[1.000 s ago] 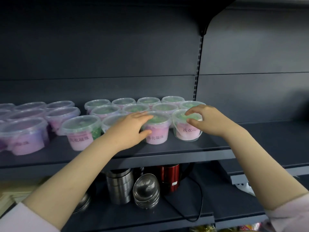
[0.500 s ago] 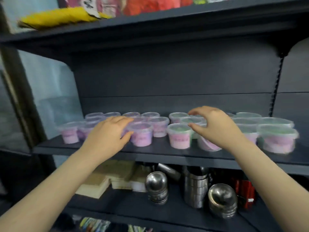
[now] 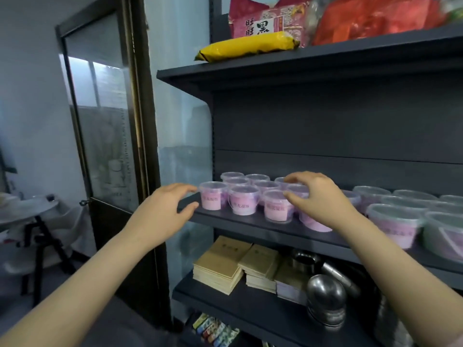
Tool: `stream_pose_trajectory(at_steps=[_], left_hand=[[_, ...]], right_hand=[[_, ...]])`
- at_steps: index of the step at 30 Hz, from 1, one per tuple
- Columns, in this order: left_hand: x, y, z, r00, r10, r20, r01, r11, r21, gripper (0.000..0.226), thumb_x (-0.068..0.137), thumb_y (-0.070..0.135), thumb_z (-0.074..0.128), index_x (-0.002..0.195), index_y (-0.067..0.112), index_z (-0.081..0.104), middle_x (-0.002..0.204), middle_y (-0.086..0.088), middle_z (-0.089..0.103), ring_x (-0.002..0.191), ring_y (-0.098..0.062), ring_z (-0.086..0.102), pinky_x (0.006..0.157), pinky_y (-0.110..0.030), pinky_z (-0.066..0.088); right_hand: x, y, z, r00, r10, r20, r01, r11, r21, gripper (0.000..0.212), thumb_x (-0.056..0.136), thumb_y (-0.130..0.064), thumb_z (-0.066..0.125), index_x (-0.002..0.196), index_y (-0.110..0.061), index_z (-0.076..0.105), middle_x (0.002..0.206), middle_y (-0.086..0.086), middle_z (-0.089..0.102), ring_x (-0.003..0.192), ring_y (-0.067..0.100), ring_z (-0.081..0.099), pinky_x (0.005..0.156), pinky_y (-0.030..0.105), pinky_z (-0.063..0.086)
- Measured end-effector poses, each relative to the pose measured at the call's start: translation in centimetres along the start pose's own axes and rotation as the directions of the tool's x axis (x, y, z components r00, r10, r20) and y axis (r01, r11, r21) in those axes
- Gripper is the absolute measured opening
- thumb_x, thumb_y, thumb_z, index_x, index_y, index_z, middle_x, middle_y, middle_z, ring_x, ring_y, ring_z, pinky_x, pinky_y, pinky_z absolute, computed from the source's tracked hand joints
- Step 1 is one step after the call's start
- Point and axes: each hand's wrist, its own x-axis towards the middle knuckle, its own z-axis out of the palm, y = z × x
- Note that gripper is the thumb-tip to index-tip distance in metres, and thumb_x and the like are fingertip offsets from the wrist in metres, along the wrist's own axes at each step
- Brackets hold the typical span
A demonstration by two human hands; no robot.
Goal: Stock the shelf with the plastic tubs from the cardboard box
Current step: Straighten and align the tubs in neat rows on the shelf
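Several clear plastic tubs with pink contents and lids stand in rows on the dark middle shelf. More tubs with green and pink contents fill the right part of the shelf. My left hand hovers at the shelf's left end, fingers apart, just left of the leftmost tub and holding nothing. My right hand is spread over the front tubs, fingertips near their lids, gripping none. The cardboard box is not in view.
The upper shelf carries a yellow packet and pink and red bags. The lower shelf holds stacked tan booklets and steel bowls. A glass door and a round table lie to the left.
My view has swung left along the shelf to its left end. Both hands travelled left with it, still empty and spread over the tubs.
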Motion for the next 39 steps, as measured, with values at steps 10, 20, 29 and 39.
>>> stream_pose_trajectory(at_steps=[10, 20, 29, 39], left_hand=[[8.0, -8.3, 6.4, 0.996, 0.059, 0.06, -0.057, 0.998, -0.034, 0.042, 0.092, 0.038, 0.056, 0.132, 0.026, 0.052, 0.133, 0.008, 0.055, 0.122, -0.01, 0.047, 0.098, -0.022, 0.035], [19.6, -15.2, 16.1, 0.935, 0.188, 0.301, -0.175, 0.982, -0.073, 0.057, 0.09, 0.049, 0.055, 0.142, 0.031, 0.04, 0.151, 0.004, 0.035, 0.139, -0.012, 0.029, 0.115, -0.027, 0.022], [23.2, -23.2, 17.9, 0.842, 0.354, 0.406, -0.311, 0.935, -0.171, 0.057, 0.08, 0.062, 0.058, 0.132, 0.042, 0.049, 0.102, 0.02, 0.042, 0.094, 0.001, 0.041, 0.079, -0.014, 0.034], [26.0, -29.7, 16.9, 0.711, 0.519, 0.475, -0.439, 0.855, -0.276, 0.063, 0.073, 0.067, 0.062, 0.132, 0.048, 0.048, 0.098, 0.023, 0.04, 0.09, 0.004, 0.043, 0.076, -0.018, 0.039]], right_hand=[[11.2, 1.0, 8.8, 0.995, -0.029, 0.097, 0.023, 0.998, 0.059, 0.027, 0.086, -0.04, 0.062, 0.111, -0.029, 0.066, 0.111, -0.014, 0.065, 0.103, 0.006, 0.057, 0.09, 0.023, 0.042], [23.7, 5.8, 17.7, 0.94, 0.02, 0.34, -0.035, 0.999, 0.036, 0.028, 0.09, -0.037, 0.061, 0.116, -0.027, 0.067, 0.124, -0.011, 0.064, 0.112, 0.006, 0.056, 0.092, 0.016, 0.038], [29.3, 5.1, 24.5, 0.79, 0.152, 0.593, -0.031, 0.978, -0.208, 0.032, 0.088, -0.044, 0.06, 0.118, -0.035, 0.067, 0.128, -0.012, 0.056, 0.108, 0.007, 0.054, 0.093, 0.023, 0.039], [30.4, 1.3, 27.8, 0.791, 0.33, 0.515, -0.227, 0.94, -0.253, 0.03, 0.075, -0.038, 0.074, 0.102, -0.051, 0.068, 0.087, -0.037, 0.059, 0.087, -0.008, 0.058, 0.086, 0.018, 0.045]])
